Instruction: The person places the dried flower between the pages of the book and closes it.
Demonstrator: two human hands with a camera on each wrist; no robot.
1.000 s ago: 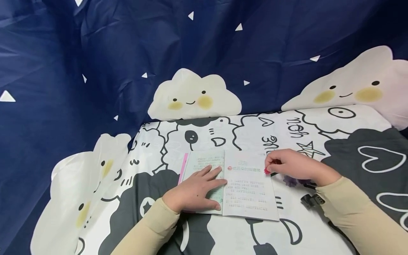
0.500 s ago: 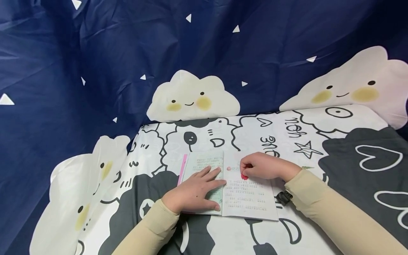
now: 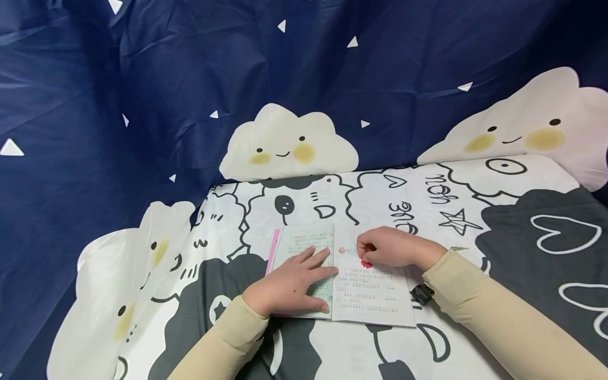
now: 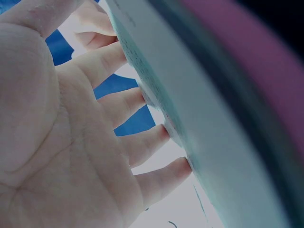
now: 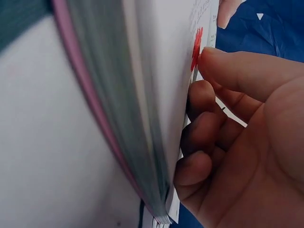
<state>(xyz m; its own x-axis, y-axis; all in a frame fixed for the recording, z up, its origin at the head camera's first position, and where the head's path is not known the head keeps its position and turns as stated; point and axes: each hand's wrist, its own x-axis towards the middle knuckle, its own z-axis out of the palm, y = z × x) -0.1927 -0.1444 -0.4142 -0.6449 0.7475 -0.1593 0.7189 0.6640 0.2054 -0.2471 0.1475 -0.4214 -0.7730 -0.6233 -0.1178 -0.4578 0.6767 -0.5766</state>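
Note:
An open book (image 3: 372, 311) with printed text lies flat on the patterned cloth, a pink edge showing at its left. My left hand (image 3: 290, 285) rests on the left page with fingers spread; in the left wrist view the fingertips (image 4: 183, 165) touch the paper. Over the upper part of the right page, my right hand (image 3: 394, 247) pinches a small red flower-like piece (image 3: 366, 264) with a jagged edge. That red piece (image 5: 196, 50) lies against the page in the right wrist view, beside the thumb. Fingers hide part of it.
A small green leaf-like sprig (image 3: 458, 248) shows on the cloth beyond the right sleeve. White cloud-shaped cushions (image 3: 290, 142) with printed faces line the back and left, before a dark blue curtain (image 3: 304, 58). A black device (image 3: 421, 293) sits at the right wrist.
My right hand has moved left from the right page's outer edge onto the page, carrying the red piece, then stayed there. A purple thing seen earlier is now hidden. The left hand has not moved.

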